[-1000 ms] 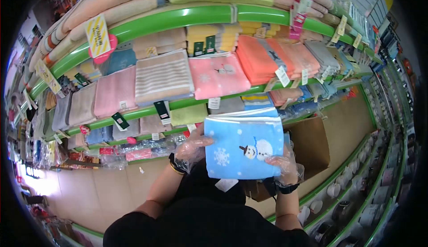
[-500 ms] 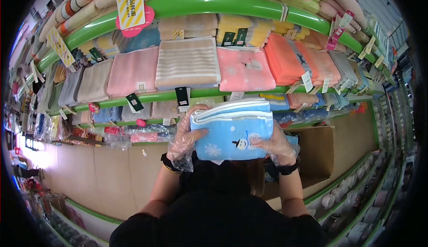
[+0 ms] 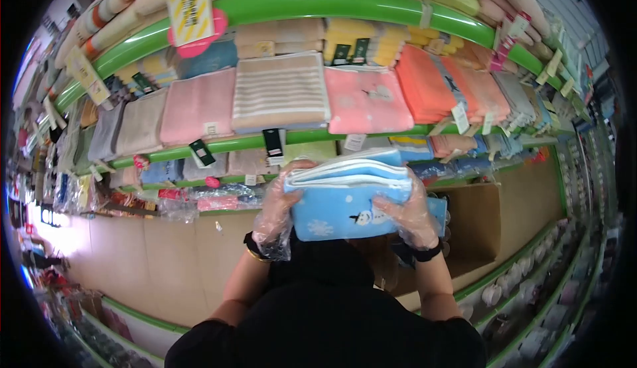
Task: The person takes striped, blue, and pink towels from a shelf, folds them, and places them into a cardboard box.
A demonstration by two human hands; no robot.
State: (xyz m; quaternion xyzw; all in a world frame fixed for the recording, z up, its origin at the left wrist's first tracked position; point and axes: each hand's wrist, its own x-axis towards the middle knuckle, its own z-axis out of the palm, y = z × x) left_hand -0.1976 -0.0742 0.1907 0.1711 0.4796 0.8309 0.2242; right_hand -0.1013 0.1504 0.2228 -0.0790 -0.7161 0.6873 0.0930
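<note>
Standing before a wall of towel shelves, a person in a black top holds a light-blue folded towel bundle out in front of the chest. It is soft terry, with a white snowman and a white snowflake on its front and white edges along its top. Both hands wear thin clear plastic gloves. The left hand is clamped on the bundle's left end, its fingers curled over the top edge. The right hand grips the right end with its fingers spread across the front face beside the snowman. The hands are apart, with the width of the towels between them. The bundle sits level, just below the glossy green shelf edge, and it covers part of the lower shelf behind it. A black wristband circles the left wrist and a black watch the right. On the shelf above lie a pale pink folded towel, a beige-and-white striped folded towel, a pink folded towel with a small snowman and a stack of orange folded towels, side by side. A black hanging price tag dangles from the striped one. A yellow-and-white striped sign card is fixed to the curved green top rail. To the right of the bundle, on the tan floor, stands an open brown cardboard box, just beside the right forearm.
</note>
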